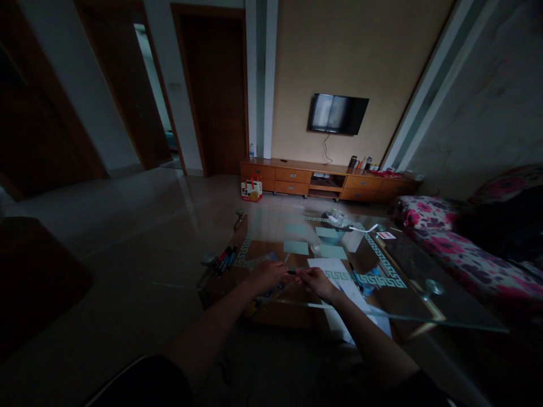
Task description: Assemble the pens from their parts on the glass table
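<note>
Over the near edge of the glass table, my left hand and my right hand meet at a short dark pen. Fingers of both hands are closed on it, one at each end, and they hide most of its length. Beneath and beside my right hand lie white paper sheets. To the left of my left hand is a bunch of pens, dark with some red and blue. Another dark pen lies right of the paper. The scene is dim.
Pale green rectangles show on the glass. A plastic bag and a red-and-white card are toward the far side. A flowered sofa stands right. Beyond are a wooden TV cabinet and a carton on the floor.
</note>
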`<state>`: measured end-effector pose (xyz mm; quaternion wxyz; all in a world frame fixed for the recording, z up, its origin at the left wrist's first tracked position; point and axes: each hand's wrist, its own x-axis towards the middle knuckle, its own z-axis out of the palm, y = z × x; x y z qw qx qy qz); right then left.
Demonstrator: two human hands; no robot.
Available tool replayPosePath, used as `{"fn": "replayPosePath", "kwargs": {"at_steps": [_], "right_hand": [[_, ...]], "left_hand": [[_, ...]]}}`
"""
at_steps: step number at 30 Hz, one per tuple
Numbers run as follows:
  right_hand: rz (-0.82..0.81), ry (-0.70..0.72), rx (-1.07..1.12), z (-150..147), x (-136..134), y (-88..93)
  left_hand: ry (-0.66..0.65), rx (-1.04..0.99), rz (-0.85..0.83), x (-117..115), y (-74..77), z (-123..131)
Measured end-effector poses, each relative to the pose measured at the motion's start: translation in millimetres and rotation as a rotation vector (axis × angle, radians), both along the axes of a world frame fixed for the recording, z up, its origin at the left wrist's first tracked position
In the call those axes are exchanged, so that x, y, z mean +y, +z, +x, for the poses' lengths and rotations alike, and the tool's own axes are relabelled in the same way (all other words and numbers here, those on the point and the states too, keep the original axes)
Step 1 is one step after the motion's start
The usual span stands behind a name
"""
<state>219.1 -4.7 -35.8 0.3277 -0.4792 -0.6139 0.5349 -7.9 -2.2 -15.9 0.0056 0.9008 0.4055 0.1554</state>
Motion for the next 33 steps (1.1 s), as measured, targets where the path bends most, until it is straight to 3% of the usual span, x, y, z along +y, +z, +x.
{"fn": "replayPosePath", "kwargs": {"at_steps": [33], "right_hand": [[0.035,0.028,-0.028,0.9,-5.5,4.9]], "left_hand": [[-0.02,-0.052,-0.031,0.7,-6.4,-1.9]]}}
